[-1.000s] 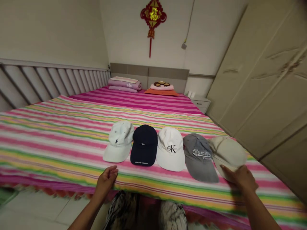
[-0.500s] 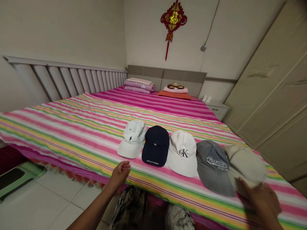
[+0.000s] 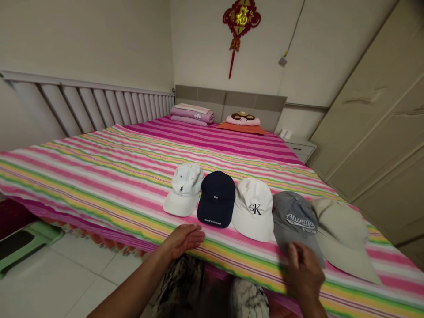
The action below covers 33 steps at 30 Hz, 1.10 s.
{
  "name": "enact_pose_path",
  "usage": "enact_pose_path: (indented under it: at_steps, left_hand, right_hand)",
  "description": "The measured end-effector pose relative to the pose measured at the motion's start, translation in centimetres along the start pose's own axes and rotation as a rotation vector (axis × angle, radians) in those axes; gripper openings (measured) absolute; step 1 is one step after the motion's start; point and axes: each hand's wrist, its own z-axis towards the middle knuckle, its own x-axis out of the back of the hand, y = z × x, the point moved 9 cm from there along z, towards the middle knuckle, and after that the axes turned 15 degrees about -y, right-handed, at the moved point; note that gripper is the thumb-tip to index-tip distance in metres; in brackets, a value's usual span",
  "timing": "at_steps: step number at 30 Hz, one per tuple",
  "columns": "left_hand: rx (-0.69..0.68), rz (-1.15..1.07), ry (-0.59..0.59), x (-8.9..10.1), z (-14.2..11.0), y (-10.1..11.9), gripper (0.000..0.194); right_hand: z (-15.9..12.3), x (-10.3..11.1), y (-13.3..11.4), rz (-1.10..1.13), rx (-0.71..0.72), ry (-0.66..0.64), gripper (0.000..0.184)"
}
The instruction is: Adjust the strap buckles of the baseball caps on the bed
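Overlapping the grey cap [image 3: 293, 214], 1 of 5 on the bed [image 3: 109, 168], the right hand [image 3: 306, 268] had bent fingers, grip unclear; the left hand [image 3: 183, 240], fingers extended, was near the navy cap [image 3: 217, 203].

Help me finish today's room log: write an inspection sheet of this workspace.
Surface: striped bedspread.
Things: five baseball caps, left to right: white small-logo cap, navy cap, white CK cap, grey Always cap, beige cap.
Clutter: folded purple bedding, orange cloth near the headboard.
Left hand: open, before the navy cap, holding nothing.
Right hand: at the grey Always cap's brim; grip unclear.
Cables: one hanging cable, grey box at its end.
Surroundings: wardrobe, nightstand, red ornament, green stool.
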Motion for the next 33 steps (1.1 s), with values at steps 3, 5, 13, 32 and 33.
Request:
enact_pose_path:
  at_steps: [3,5,13,32,33]
  left_hand:
    - [-0.001,-0.195,0.029,-1.1,1.5,-0.6,0.013]
    - [-0.037,-0.250,0.078,-1.3,2.4,-0.5,0.007]
    - [-0.177,-0.329,0.186,-0.6,3.6,-0.3,0.019]
    - [-0.231,-0.285,0.144,-0.5,3.5,0.0,0.021]
    - [-0.232,-0.284,0.145,-0.5,3.5,0.0,0.021]
  right_hand:
    - [-0.4,-3.5,-2.2,0.059,-0.013,-0.243,0.059]
    - [-0.3,-5.0,-2.7,0.137,-0.095,-0.324,0.063]
    - [1.9,-8.2,-0.6,0.359,-0.307,-0.377,0.062]
    - [0.9,1.1,4.9,0.018,-0.468,-0.063,0.072]
    - [1.1,0.8,5.2,0.002,-0.468,-0.090,0.074]
